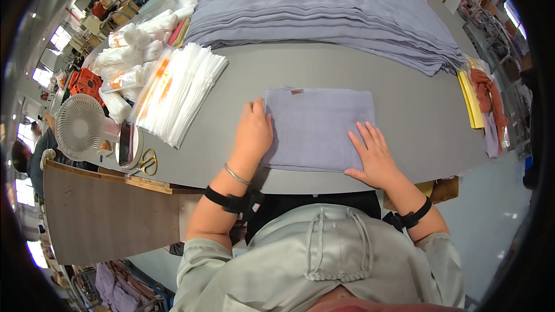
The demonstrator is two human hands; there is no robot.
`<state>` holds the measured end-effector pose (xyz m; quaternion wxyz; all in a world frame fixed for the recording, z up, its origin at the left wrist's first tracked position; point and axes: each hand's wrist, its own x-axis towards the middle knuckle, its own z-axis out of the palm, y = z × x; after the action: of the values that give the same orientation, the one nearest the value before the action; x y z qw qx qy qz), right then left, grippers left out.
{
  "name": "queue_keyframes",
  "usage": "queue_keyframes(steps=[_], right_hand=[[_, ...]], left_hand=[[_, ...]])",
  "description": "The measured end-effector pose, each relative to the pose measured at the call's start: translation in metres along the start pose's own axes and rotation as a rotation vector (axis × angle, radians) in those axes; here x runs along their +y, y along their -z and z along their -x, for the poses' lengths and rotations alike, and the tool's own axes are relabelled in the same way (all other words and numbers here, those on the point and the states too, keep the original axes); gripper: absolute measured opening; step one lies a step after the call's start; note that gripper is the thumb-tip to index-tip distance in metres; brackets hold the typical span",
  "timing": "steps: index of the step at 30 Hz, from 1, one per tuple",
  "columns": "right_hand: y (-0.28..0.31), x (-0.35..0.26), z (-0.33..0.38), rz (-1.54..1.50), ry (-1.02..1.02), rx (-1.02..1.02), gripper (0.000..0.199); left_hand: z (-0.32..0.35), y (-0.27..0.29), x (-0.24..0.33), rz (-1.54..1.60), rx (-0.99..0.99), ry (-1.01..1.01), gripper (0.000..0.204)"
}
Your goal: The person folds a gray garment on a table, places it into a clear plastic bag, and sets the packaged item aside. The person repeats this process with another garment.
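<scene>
A folded lavender-grey cloth [318,130] lies flat on the grey table, a small brown label [297,91] at its far edge. My left hand [255,130] is at the cloth's left edge, its fingers curled around the far left part of that side; what lies between the fingertips is hidden. On the right edge my right hand [372,154] rests flat with its fingers spread, partly on the cloth. Beyond it, a large layered pile of the same lavender-grey cloth [324,8] spreads across the far side of the table.
Left of the cloth lie a stack of clear plastic bags [179,92] and several rolled white bags [124,54]. A white fan [81,126], a phone [126,145] and yellow-handled scissors [149,163] sit near the left edge. Yellow strips [471,101] and a rust-coloured cloth [488,95] are at right.
</scene>
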<state>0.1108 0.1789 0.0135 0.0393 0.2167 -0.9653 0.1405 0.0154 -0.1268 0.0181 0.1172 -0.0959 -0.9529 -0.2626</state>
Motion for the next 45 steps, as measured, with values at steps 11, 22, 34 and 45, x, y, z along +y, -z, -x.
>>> queue_keyframes(steps=[11,22,34,45], right_hand=[[0.013,0.028,-0.073,-0.116,-0.114,0.121,0.066],[-0.008,0.028,-0.132,0.035,0.216,0.019,0.048],[-0.014,-0.017,-0.123,0.078,-0.167,-0.007,0.070],[-0.013,-0.001,-0.083,0.121,0.074,-0.001,0.072]], left_hand=[[0.051,-0.030,0.038,-0.269,-0.229,-0.069,0.064],[0.026,-0.020,0.048,-0.090,-0.202,-0.626,0.055],[0.022,-0.007,0.027,-0.144,-0.378,-0.814,0.093],[-0.034,0.044,-0.066,-0.068,-0.018,0.001,0.015]])
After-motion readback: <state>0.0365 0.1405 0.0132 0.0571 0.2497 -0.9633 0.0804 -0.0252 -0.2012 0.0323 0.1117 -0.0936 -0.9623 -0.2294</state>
